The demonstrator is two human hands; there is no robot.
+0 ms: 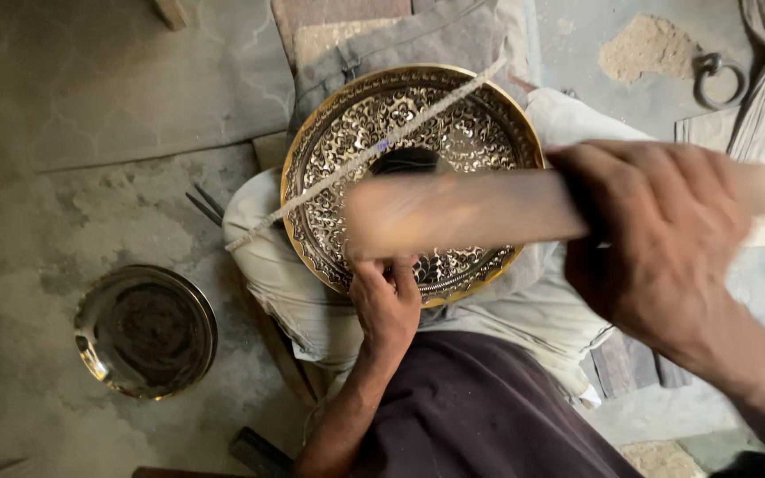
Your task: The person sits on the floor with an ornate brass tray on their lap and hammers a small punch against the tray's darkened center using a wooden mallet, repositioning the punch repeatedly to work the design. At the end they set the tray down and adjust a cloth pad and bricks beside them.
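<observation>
— What is the right hand [666, 235] doing?

— It is clenched around a pale wooden block [462, 211], a long mallet-like piece held level above the work. The block is blurred, so its edges are hard to read.

— And the left hand [387, 301]?

— It rests at the near rim of the engraved brass plate [480, 133], fingers curled tight as if pinching a small tool. The tool itself is hidden behind the blurred block, so I cannot tell what it is.

— Where does the plate lie?

— It sits tilted on a light cloth-covered cushion [263, 257] on the person's lap, directly beneath the block. It is round, golden at the rim and densely patterned, with a dark spot near its centre.

— Anything across it?

— A thin twisted cord [329, 181] runs diagonally over it, from upper right to lower left.

— What else is around?

— A smaller, plain metal dish [145, 330] lies on the stone floor [90, 97] to the left, well apart from the plate. A metal ring [719, 78] lies at the upper right.
</observation>
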